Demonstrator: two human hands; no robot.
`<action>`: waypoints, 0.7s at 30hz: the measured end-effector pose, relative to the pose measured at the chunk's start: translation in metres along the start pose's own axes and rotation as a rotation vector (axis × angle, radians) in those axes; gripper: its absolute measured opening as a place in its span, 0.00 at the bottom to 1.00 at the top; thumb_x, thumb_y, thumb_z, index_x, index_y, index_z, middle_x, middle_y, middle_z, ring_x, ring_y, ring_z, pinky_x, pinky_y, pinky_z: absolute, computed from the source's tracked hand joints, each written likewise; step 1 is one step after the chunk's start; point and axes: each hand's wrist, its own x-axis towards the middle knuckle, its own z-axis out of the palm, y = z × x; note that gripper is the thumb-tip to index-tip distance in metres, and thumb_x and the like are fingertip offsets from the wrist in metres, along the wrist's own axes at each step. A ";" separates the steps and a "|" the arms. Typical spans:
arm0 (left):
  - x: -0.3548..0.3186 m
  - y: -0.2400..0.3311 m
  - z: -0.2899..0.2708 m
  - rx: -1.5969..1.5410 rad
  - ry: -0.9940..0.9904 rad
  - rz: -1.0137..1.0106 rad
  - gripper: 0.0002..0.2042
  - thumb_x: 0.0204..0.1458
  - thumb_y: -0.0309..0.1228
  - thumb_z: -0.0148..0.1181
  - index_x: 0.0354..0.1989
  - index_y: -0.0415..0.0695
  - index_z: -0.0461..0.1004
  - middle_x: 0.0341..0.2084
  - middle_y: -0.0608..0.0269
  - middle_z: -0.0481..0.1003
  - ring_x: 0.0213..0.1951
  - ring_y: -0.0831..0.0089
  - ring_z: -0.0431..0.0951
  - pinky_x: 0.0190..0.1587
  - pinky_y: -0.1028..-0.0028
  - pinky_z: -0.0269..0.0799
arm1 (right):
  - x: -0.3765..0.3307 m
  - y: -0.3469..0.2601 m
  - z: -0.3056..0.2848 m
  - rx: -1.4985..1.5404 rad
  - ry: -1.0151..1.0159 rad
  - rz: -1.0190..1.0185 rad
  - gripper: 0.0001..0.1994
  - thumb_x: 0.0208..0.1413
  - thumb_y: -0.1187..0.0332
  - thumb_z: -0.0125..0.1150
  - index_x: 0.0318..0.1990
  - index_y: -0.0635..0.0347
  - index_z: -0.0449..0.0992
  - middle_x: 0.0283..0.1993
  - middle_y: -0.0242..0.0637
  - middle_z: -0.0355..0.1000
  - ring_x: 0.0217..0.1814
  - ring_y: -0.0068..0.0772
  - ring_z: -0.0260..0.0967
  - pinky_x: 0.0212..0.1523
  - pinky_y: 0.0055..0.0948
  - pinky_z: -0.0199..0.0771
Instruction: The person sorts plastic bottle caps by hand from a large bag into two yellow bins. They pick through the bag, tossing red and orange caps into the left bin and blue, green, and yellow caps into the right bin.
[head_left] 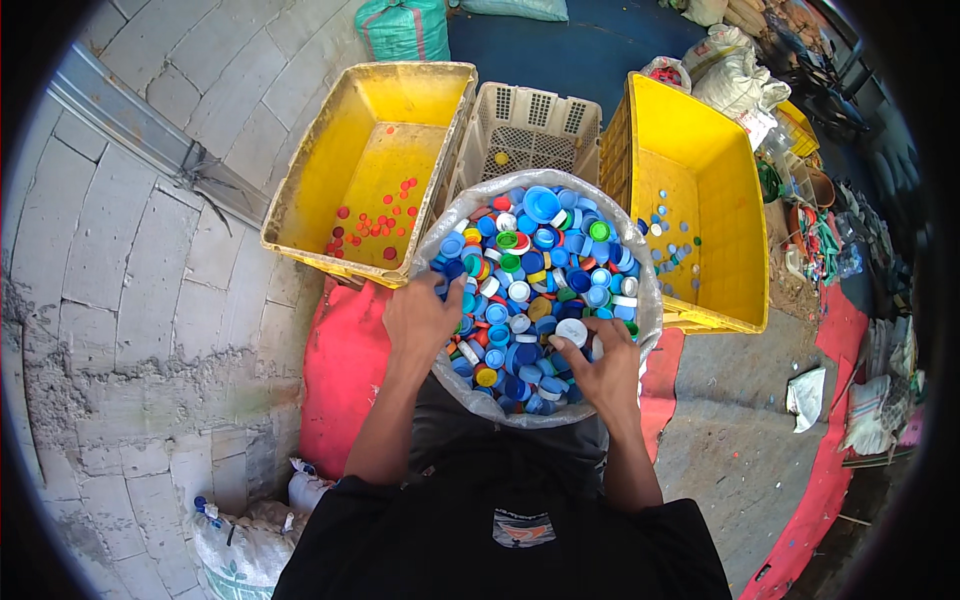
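Observation:
A round sack [648,270] in front of me is heaped with loose plastic bottle caps [520,290], mostly blue, with some white, green, yellow and red. At the right of the heap, my right hand [607,368] grips a white bottle cap [571,333] between thumb and fingers. My left hand [418,315] reaches over the sack's left rim, its fingers curled down at the blue caps. Whatever those fingers may hold is hidden.
Beyond the sack stand a yellow crate [290,225] with red caps at left, a pale slatted crate [560,103] with a yellow cap, and another yellow crate [755,230] with blue and white caps. A block wall [130,250] rises on the left. Bulging sacks [735,75] lie far right.

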 end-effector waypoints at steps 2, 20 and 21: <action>0.005 0.008 0.001 0.073 -0.049 0.001 0.21 0.48 0.50 0.63 0.28 0.39 0.79 0.20 0.49 0.78 0.26 0.54 0.80 0.29 0.58 0.73 | -0.003 0.001 -0.004 0.075 -0.007 0.053 0.21 0.42 0.57 0.75 0.36 0.65 0.77 0.33 0.46 0.71 0.34 0.47 0.72 0.33 0.41 0.72; -0.001 0.021 0.001 -0.018 -0.069 -0.059 0.24 0.43 0.50 0.68 0.28 0.37 0.78 0.22 0.48 0.78 0.29 0.52 0.81 0.33 0.59 0.75 | -0.022 0.003 0.012 0.131 -0.011 -0.025 0.22 0.41 0.58 0.76 0.36 0.66 0.77 0.35 0.50 0.72 0.39 0.53 0.70 0.41 0.44 0.70; -0.002 0.020 0.000 -0.136 -0.045 -0.040 0.24 0.43 0.50 0.68 0.28 0.37 0.78 0.21 0.49 0.78 0.27 0.56 0.81 0.31 0.61 0.75 | -0.021 0.005 0.011 0.166 -0.021 0.003 0.21 0.41 0.58 0.76 0.36 0.66 0.77 0.35 0.49 0.73 0.39 0.51 0.71 0.41 0.42 0.71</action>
